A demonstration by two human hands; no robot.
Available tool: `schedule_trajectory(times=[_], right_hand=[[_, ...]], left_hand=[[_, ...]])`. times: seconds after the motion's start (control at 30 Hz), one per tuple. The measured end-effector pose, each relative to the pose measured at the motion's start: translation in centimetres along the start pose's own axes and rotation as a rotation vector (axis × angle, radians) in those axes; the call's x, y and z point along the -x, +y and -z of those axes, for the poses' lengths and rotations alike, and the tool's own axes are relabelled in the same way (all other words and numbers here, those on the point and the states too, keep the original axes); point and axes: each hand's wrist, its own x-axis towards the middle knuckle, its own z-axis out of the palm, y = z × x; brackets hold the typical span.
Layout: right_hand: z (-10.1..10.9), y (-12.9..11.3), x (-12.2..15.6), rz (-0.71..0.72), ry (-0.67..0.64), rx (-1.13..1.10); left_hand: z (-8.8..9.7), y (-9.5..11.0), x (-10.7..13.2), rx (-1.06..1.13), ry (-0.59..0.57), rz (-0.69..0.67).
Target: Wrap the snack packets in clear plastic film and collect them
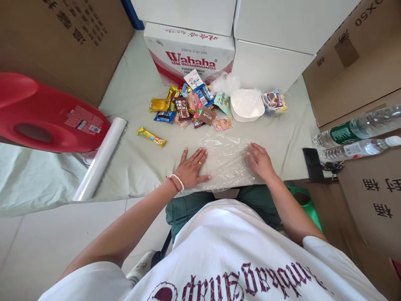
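Note:
A crinkled sheet of clear plastic wrap [227,161] lies spread on the cloth-covered table in front of me. My left hand [191,168] rests flat at its left edge, fingers spread; a ring and two bracelets show on it. At the right edge of the wrap is my right hand [260,161], its fingers loosely bent and apart, touching the sheet. Beyond the wrap sits a pile of packaged snacks [188,104]. One yellow snack bar [151,137] lies apart, left of the pile. Right of the pile stands a white bowl [247,105], with a clear-wrapped bundle of snacks [274,100] beside it.
A roll of plastic wrap [100,161] lies at the left near a red jug [46,117]. A Wahaha carton [189,52] and white boxes [272,62] stand at the back. Plastic bottles [360,148] and a black phone [312,164] lie at the right.

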Motion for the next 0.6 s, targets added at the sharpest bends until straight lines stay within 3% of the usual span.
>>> schedule_trajectory(times=[0.07,0.2,0.33,0.4,0.47,0.53,0.6], right_hand=[[0.2,-1.8,1.1,0.152,-0.091,-0.017],[1.2,-3.9,6.3,0.427,-0.431,-0.003],[4.4,-2.9,11.6,0.434,-0.662,-0.003],[6.6,-2.4,12.2,0.339,-0.655,-0.061],[8.0,-2.8,11.1,0.244,-0.554,-0.111],[7.8,-4.1,8.6,0.216,-0.415,-0.109],[5.6,-5.9,5.4,0.265,-0.351,-0.073]], left_hand=[[0.0,-0.1,-0.1,0.016,0.000,0.015],[0.1,-0.3,-0.1,0.054,0.008,0.064],[0.0,-0.3,0.0,0.065,0.036,0.080],[0.0,-0.3,0.0,0.070,0.041,0.068],[-0.1,-0.3,-0.1,0.072,0.043,0.063],[-0.1,-0.3,-0.1,0.067,0.042,0.070],[0.0,-0.3,-0.2,0.055,0.027,0.081]])
